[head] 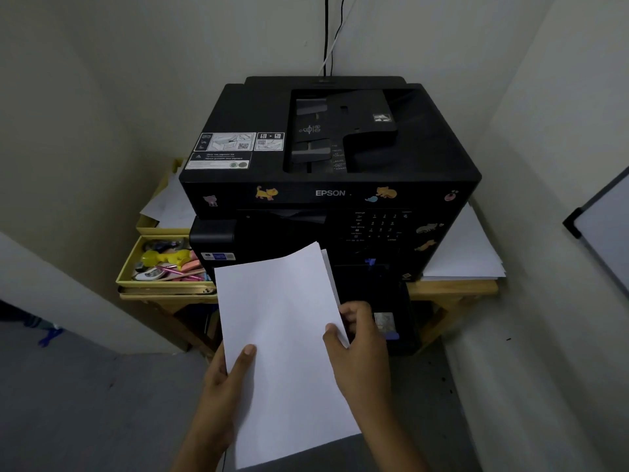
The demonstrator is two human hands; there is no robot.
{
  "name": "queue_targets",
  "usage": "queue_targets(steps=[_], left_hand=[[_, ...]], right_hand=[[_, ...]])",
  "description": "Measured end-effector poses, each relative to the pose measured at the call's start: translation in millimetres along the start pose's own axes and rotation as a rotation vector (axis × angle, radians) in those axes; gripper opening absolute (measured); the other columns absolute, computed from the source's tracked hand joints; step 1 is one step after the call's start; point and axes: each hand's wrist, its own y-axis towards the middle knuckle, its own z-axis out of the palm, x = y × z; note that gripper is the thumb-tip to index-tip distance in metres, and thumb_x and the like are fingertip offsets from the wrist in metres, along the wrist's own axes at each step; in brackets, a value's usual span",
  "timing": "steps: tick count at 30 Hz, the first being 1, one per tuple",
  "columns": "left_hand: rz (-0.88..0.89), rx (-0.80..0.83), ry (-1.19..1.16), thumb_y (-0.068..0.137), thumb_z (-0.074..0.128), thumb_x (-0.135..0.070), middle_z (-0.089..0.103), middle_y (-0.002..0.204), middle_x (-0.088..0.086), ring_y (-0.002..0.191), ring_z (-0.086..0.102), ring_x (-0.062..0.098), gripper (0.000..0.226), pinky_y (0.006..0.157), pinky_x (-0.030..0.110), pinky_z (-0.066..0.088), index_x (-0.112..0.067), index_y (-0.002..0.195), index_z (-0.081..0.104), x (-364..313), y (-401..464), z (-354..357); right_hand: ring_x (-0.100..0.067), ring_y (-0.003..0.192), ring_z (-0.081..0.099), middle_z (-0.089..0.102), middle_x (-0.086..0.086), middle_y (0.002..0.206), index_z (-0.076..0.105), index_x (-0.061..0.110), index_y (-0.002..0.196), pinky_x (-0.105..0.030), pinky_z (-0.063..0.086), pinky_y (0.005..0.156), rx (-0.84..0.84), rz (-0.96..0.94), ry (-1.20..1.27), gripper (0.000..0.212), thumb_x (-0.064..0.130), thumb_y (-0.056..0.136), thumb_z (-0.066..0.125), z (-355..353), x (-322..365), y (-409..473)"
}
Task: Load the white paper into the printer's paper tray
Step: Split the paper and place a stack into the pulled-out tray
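Note:
A thin stack of white paper (286, 338) is held in front of the black Epson printer (326, 158), tilted with its far edge near the printer's front. My left hand (228, 376) grips the paper's left edge, thumb on top. My right hand (357, 349) grips its right edge, thumb on top and fingers behind. The printer's black paper tray (394, 311) sticks out low at the front, to the right of the paper and partly hidden by it and my right hand.
The printer stands on a wooden table (452, 289) in a narrow corner between walls. A yellow tray of stationery (163, 264) sits left of the printer, loose sheets (466, 253) lie to its right. Cables (328, 32) run up the back wall. A whiteboard edge (599, 229) is at the right.

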Motion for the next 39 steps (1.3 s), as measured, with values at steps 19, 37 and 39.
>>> queue_targets(steps=[19,37,39], left_hand=[[-0.049,0.068,-0.087,0.099,0.069,-0.034,0.074,0.138,0.001,0.124,0.073,0.034,0.043,0.107,0.064,0.054,-0.039,0.142,0.062,10,2,10],[-0.188,0.039,-0.129,0.096,0.055,-0.067,0.075,0.138,0.001,0.126,0.071,0.032,0.053,0.112,0.064,0.051,-0.040,0.140,0.064,0,0,21],[-0.171,0.042,-0.116,0.090,0.058,-0.071,0.075,0.137,0.000,0.125,0.072,0.031,0.060,0.112,0.063,0.051,-0.040,0.142,0.063,0,-1,23]], right_hand=[[-0.015,0.101,0.081,0.084,0.004,0.108,0.077,0.019,0.112,-0.049,0.067,0.093,0.271,0.192,0.353,0.012,0.021,0.100,0.078,-36,6,23],[-0.021,0.109,0.081,0.083,0.004,0.118,0.075,0.024,0.129,-0.046,0.064,0.096,0.341,0.425,0.589,0.026,0.016,0.104,0.070,-46,-5,33],[-0.017,0.117,0.076,0.079,0.014,0.125,0.068,0.033,0.141,-0.046,0.060,0.105,0.371,0.438,0.549,0.037,0.030,0.104,0.070,-45,-8,32]])
